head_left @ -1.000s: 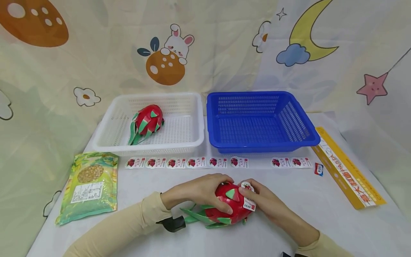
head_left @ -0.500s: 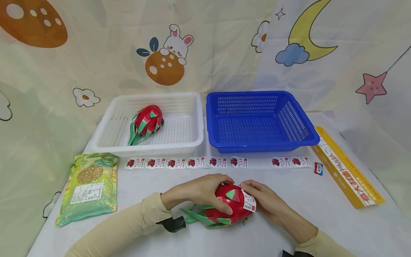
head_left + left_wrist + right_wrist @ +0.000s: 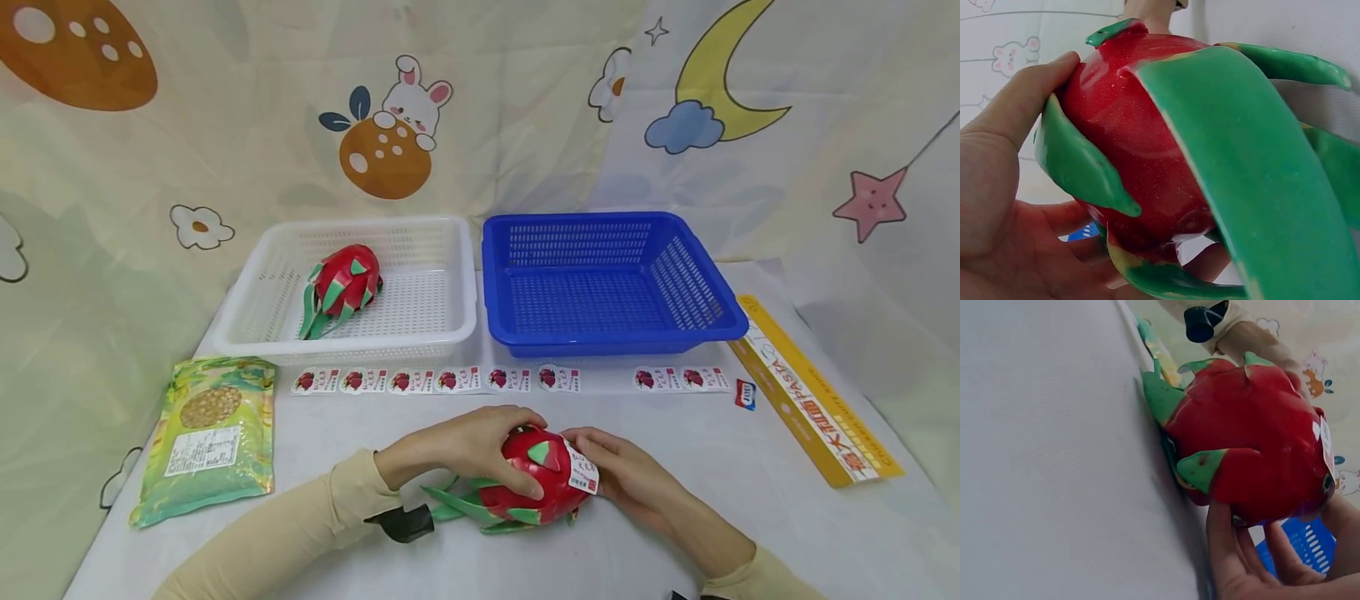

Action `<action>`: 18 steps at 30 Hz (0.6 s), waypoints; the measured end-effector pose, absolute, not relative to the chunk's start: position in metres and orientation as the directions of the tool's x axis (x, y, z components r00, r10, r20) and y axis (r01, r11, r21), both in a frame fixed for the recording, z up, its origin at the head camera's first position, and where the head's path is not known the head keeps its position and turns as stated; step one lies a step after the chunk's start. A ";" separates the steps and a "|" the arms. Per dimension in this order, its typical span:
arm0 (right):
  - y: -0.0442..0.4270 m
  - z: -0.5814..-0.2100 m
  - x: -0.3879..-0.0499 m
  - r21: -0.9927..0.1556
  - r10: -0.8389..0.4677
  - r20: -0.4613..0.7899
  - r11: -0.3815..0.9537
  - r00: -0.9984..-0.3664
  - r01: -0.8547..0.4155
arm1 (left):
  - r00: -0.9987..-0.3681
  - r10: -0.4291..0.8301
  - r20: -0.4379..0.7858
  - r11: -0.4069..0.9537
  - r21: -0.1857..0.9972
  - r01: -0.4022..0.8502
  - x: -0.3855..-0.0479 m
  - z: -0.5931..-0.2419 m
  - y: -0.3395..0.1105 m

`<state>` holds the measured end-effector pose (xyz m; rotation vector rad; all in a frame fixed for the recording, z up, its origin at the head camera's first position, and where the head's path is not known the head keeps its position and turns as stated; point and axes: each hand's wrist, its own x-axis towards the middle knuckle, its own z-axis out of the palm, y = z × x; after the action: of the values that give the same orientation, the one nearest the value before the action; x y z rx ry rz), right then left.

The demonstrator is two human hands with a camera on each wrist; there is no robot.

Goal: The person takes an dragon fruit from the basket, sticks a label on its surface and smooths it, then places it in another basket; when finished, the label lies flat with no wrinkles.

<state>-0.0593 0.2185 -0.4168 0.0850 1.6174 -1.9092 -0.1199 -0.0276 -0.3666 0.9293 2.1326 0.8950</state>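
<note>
A glossy red dragon fruit (image 3: pixel 551 475) with green scales lies on its side on the white table, its leafy end toward the left. My left hand (image 3: pixel 480 450) grips it from above and behind, with the thumb on the near side. In the left wrist view, the fingers of that hand (image 3: pixel 1016 206) curve round the fruit. A white printed sticker (image 3: pixel 582 468) lies against the fruit's right end. Around that end is my right hand (image 3: pixel 630 475); in the right wrist view, its fingers (image 3: pixel 1222 550) touch the fruit from below and the thumb is near the sticker.
Behind are a white basket (image 3: pixel 442 335) holding another dragon fruit (image 3: pixel 348 283) and a blue basket (image 3: pixel 600 337). A row of stickers (image 3: pixel 411 381) lies in front of them. At left is a green bag (image 3: pixel 210 442); at right, a yellow pasta package (image 3: pixel 817 400) and a small packet (image 3: pixel 745 395).
The sticker's rounded part, raised under my right thumb before, now lies against the fruit. My right thumb has moved off it toward the fruit's right end. My left hand holds still.
</note>
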 end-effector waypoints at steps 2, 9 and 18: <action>0.222 -0.419 -0.057 -0.857 -0.462 -0.409 -0.101 -0.787 0.505 | -0.547 0.789 -0.279 0.519 0.779 0.352 -0.120 -0.367 -0.028; 0.225 -0.422 -0.052 -0.842 -0.515 -0.354 -0.188 -0.781 0.506 | -0.550 0.785 -0.284 0.522 0.781 0.343 -0.121 -0.368 -0.028; 0.217 -0.420 -0.044 -0.947 -0.448 -0.306 0.050 -0.840 0.318 | -0.554 0.782 -0.284 0.528 0.774 0.349 -0.122 -0.368 -0.028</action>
<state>-0.0442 0.2169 -0.4200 -0.1307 1.7944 -1.8446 -0.1217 -0.0282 -0.3684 0.9137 2.1388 0.8922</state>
